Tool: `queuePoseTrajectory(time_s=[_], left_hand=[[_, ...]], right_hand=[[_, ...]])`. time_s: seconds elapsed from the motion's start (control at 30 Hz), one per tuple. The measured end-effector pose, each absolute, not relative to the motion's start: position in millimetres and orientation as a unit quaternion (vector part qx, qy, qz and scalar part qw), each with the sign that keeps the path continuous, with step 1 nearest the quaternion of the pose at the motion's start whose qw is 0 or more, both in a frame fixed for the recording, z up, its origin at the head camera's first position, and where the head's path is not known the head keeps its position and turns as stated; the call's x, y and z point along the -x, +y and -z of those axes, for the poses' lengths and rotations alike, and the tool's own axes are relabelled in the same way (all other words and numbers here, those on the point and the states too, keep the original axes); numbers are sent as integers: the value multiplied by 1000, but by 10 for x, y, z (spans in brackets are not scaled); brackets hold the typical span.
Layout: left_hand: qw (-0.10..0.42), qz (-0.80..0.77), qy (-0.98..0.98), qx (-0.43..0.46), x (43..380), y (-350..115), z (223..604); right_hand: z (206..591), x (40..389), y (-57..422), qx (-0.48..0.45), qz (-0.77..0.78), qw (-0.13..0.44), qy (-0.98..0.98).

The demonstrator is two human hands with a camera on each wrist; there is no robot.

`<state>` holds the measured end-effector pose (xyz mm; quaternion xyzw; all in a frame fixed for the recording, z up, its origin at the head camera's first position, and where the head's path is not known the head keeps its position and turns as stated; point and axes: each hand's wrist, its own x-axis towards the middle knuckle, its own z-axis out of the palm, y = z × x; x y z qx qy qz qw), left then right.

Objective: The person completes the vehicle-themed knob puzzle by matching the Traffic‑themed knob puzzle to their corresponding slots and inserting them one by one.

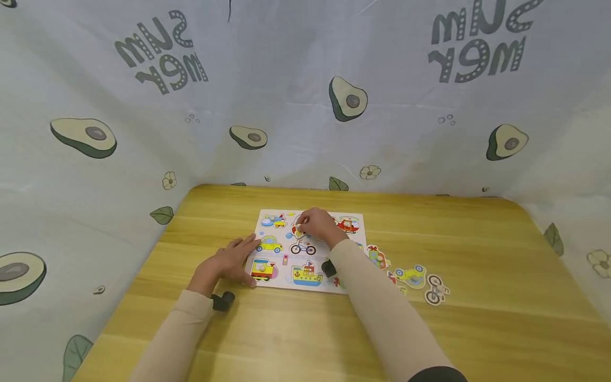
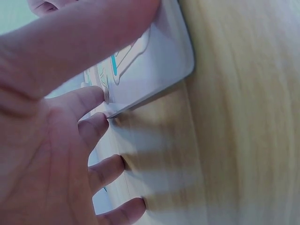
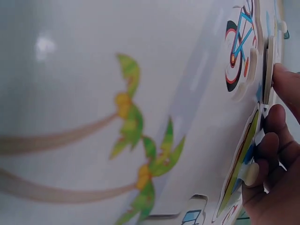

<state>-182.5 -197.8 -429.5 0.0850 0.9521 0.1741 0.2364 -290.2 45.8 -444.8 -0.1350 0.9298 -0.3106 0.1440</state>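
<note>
A pale wooden puzzle board [image 1: 281, 260] with vehicle pictures lies on the table. My right hand [image 1: 317, 223] is over its upper middle, pinching a small knobbed puzzle piece [image 1: 296, 230] with red and yellow on it. The right wrist view shows that puzzle piece [image 3: 268, 75] edge-on, tilted up close to the board's surface; its picture is hidden there. Below the fingers is a bicycle picture [image 1: 303, 248]. My left hand [image 1: 232, 260] rests at the board's left edge, fingers spread along the side and thumb [image 2: 89, 37] by the near corner.
Right of the board lie loose puzzle pieces, among them a yellow car [image 1: 411, 276], a two-wheeler [image 1: 436, 289] and a red-and-green piece [image 1: 377, 257]. A train [image 1: 263, 269], ship [image 1: 307, 274] and helicopter [image 1: 348, 225] show on the board. An avocado-print curtain [image 1: 296, 95] hangs behind the table.
</note>
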Motion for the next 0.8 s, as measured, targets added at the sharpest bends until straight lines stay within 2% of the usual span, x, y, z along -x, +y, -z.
queuePoseTrajectory(time_s=[0.4,0.8], left_hand=[[241,-188,949,-83,1819,-1960,4282],[233,-174,951,-101,1799,-1989,4271]], right_hand=[[4438,2902,461,130,302,168,929],[4355,2890,421,117,297,168,933]])
